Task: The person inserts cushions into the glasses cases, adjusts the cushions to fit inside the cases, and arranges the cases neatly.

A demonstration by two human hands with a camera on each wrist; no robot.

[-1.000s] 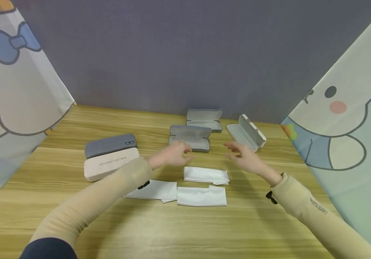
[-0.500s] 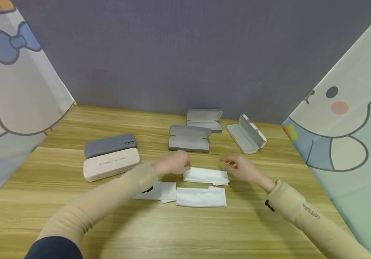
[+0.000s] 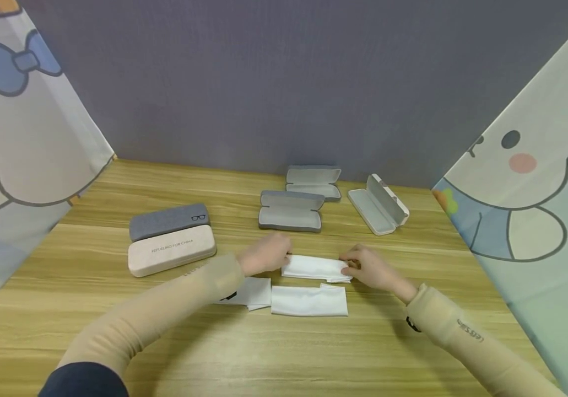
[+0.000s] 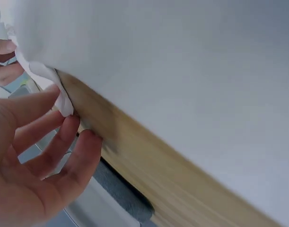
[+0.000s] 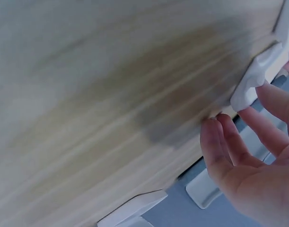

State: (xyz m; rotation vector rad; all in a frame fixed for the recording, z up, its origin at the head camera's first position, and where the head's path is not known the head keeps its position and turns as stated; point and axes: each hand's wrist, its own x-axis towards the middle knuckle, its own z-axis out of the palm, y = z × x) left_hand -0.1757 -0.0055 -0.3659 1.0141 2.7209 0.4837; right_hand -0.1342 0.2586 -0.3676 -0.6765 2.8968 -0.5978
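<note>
left hand point(image 3: 267, 255) and right hand point(image 3: 372, 269), now lowered, pinch opposite ends of the farthest folded white cloth point(image 3: 312, 267), apparently securing it.

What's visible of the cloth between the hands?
The cloth is white, plain, and looks like thin, soft fabric. It is folded into a long strip, a layer jutting out at the near right corner. It lies lengthwise left to right on the table, beyond another cloth. The left hand pinches its left end, the right hand its right end.
</note>
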